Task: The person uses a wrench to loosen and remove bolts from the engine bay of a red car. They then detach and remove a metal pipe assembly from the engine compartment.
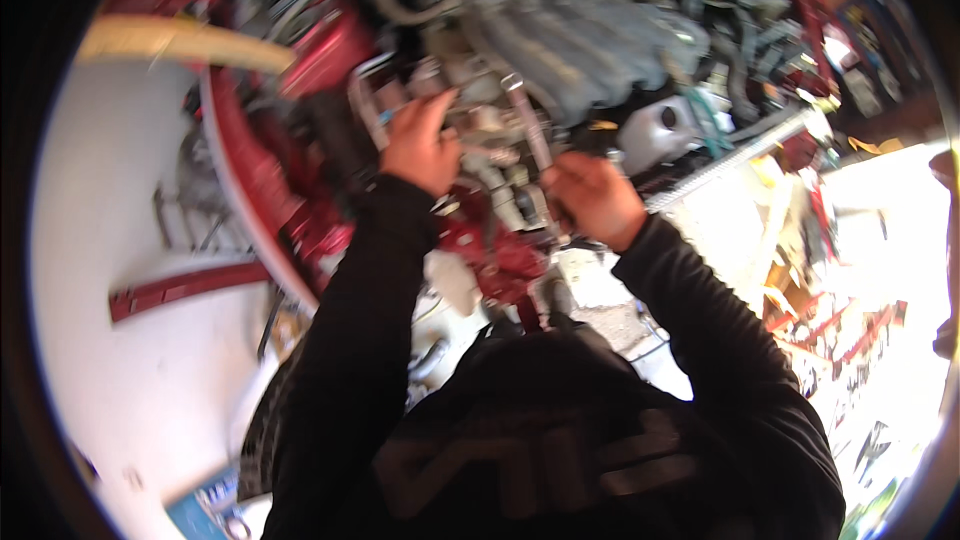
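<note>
My right hand (pixel 597 198) is closed around a silver wrench (pixel 529 125). The wrench's ring end points away from me over the engine bay, near the edge of a grey ribbed engine cover (pixel 575 35). My left hand (pixel 418 145) reaches in among metal engine parts (pixel 488 120), its fingers stretched out and apart. No tool shows in it; its fingertips are blurred, so I cannot tell what they touch. Beside it, to the left, is a silver metal bracket-like frame (pixel 364 95).
A white plastic reservoir (pixel 655 132) sits right of the wrench. Red bodywork (pixel 262 175) borders the bay at left, with a yellowish curved bar (pixel 185 43) above it. A red strip (pixel 190 290) lies against the white surface at left. Scattered parts cover the bright ground at right.
</note>
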`<state>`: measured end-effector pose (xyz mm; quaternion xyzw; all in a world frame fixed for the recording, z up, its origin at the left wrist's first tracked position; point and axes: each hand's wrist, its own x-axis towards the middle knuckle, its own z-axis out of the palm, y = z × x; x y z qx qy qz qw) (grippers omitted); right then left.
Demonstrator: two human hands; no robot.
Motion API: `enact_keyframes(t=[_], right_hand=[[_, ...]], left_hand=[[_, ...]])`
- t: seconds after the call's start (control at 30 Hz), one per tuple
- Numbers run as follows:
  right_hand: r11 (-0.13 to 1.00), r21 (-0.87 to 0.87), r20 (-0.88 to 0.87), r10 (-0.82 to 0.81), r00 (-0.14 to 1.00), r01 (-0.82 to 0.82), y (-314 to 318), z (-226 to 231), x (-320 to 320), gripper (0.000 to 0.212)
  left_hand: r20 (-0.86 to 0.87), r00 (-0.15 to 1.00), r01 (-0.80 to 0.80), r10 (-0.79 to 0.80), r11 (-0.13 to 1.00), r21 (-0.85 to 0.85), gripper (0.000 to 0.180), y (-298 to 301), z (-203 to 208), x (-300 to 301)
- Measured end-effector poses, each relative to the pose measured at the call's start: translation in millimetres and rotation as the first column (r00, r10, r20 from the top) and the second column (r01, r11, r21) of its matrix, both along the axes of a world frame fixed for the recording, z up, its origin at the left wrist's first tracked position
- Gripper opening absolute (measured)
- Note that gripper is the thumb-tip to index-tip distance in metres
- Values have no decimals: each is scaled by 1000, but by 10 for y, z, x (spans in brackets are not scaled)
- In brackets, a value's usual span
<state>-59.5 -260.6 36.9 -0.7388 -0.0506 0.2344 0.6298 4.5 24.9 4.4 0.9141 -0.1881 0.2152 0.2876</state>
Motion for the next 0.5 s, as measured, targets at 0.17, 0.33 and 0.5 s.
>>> enact_keyframes(t=[0.17, 0.33, 0.5], right_hand=[[972, -36, 139, -225, 965, 232, -452, -145, -641, 31], [865, -18, 201, -488, 850, 501, -694, -474, -2107, 24], [637, -320, 17, -736, 677, 701, -964, -1180, -3555, 33]], left_hand=[[94, 991, 87, -100, 987, 134, 47, -76, 72, 36], [235, 949, 185, -210, 975, 123, 40, -136, 164, -39], [205, 959, 169, -195, 976, 137, 38, -102, -10, 107]])
